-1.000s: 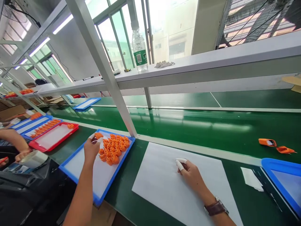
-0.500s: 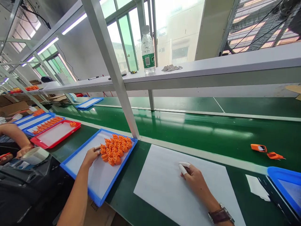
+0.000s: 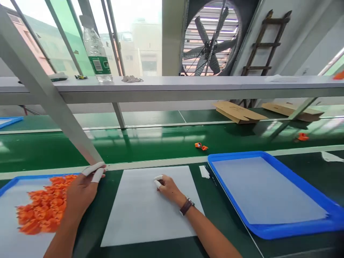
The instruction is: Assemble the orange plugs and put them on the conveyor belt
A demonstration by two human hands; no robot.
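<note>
My left hand [image 3: 82, 191], with white covers on thumb and forefinger, is over the right edge of a blue-rimmed tray [image 3: 16, 181], close to the foot of the metal post. Its fingers are pinched; what they hold, if anything, cannot be made out. Beside and partly behind it lies a cluster of small orange plastic parts [image 3: 44, 208] on the tray's white lining. My right hand [image 3: 170, 190], with the same white covers and a watch on the wrist, is closed over a white sheet [image 3: 139, 218]. Any thing between its fingertips is hidden.
At right lies another blue tray [image 3: 279, 197] with a white lining. Orange pieces [image 3: 201, 146] sit on the green belt [image 3: 150, 148]. A slanted metal post [image 3: 59, 104] rises at left. Cardboard [image 3: 239, 111] lies beyond; a bottle [image 3: 99, 57] stands on the shelf.
The view has swung right. My left hand has left the left side of the orange cluster and moved right, towards the sheet. My right hand stays over the sheet.
</note>
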